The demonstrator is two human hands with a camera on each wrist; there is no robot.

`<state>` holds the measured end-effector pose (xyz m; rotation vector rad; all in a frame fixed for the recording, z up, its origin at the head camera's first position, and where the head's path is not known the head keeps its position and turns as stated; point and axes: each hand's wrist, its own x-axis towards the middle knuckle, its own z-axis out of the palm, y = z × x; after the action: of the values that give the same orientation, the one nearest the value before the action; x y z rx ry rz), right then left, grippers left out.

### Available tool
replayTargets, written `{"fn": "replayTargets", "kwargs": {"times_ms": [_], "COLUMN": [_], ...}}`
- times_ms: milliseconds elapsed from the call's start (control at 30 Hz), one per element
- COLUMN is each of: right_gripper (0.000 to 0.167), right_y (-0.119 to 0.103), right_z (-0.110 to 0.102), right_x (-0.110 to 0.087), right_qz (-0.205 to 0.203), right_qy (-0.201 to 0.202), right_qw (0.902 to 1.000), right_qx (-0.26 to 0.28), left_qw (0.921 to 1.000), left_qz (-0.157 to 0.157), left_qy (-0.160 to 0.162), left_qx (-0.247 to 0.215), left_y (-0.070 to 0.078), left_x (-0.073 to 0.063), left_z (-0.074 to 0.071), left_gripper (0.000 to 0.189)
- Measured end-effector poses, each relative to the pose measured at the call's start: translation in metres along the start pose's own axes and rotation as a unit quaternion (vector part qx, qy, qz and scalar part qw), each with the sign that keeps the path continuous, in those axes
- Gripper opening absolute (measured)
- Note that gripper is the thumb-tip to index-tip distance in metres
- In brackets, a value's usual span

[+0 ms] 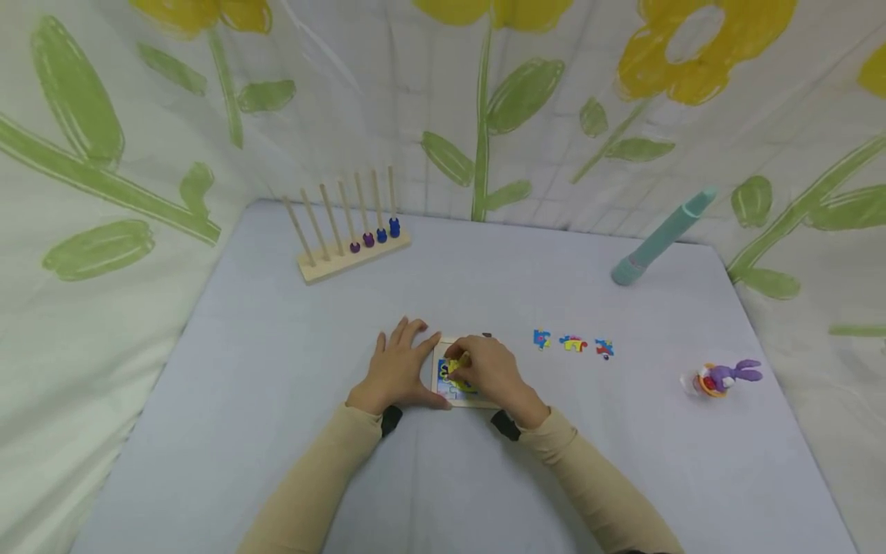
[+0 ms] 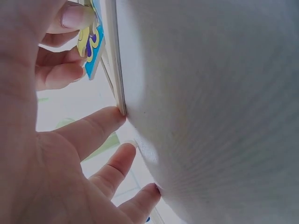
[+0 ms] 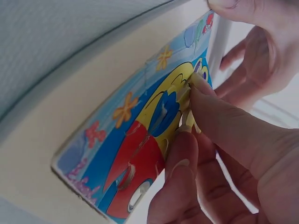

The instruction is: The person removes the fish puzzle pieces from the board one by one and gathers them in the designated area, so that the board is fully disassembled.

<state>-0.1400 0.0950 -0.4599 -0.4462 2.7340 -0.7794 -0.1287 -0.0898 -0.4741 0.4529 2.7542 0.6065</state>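
A small wooden-framed jigsaw puzzle (image 1: 435, 377) lies on the table with a sea picture in it. My left hand (image 1: 398, 373) has its fingers spread beside the frame's left side, thumb at the near corner and index fingertip at the far corner. Over the board, my right hand (image 1: 491, 369) pinches a yellow and blue puzzle piece (image 2: 96, 53) between thumb and fingers. That piece stands tilted in the left wrist view. Fitted pieces (image 3: 140, 154) in red, yellow and blue show in the right wrist view. The right hand covers much of the board in the head view.
Three loose puzzle pieces (image 1: 573, 343) lie right of the board. A wooden peg stand (image 1: 356, 261) with purple and blue beads is at the back left. A teal tube (image 1: 657, 242) stands at the back right, and a purple rabbit toy (image 1: 723, 377) lies at the right.
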Motion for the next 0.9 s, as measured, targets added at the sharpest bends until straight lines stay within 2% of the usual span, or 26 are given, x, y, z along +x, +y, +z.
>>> {"fn": "replayTargets", "kwargs": {"times_ms": [167, 400, 533, 633, 733, 900], "right_gripper": [0.022, 0.019, 0.016, 0.015, 0.016, 0.018], "right_y": [0.003, 0.011, 0.017, 0.024, 0.028, 0.024], "right_z": [-0.001, 0.0, -0.002, -0.003, -0.004, -0.005], "right_x": [0.0, 0.007, 0.007, 0.007, 0.008, 0.009], "right_qz": [-0.012, -0.018, -0.04, -0.057, -0.058, -0.048], "right_qy": [0.004, -0.019, -0.024, -0.034, -0.051, -0.056], "right_qw": [0.9999, 0.9996, 0.9984, 0.9937, 0.9891, 0.9924], "right_qx": [-0.004, -0.01, 0.033, 0.09, 0.125, 0.098], "left_qw": [1.0, 1.0, 1.0, 1.0, 0.9999, 1.0], "left_qz": [0.002, -0.005, -0.007, -0.006, -0.007, -0.006], "left_qy": [0.002, -0.004, -0.006, -0.005, -0.007, -0.006], "left_qx": [0.0, -0.002, -0.003, 0.001, 0.004, 0.004], "left_y": [0.0, -0.001, 0.0, 0.0, 0.0, 0.0], "left_x": [0.0, 0.001, 0.0, -0.001, -0.001, 0.0], "left_z": [0.001, 0.001, 0.001, 0.002, 0.002, 0.002], "left_gripper": [0.112, 0.112, 0.113, 0.113, 0.113, 0.112]}}
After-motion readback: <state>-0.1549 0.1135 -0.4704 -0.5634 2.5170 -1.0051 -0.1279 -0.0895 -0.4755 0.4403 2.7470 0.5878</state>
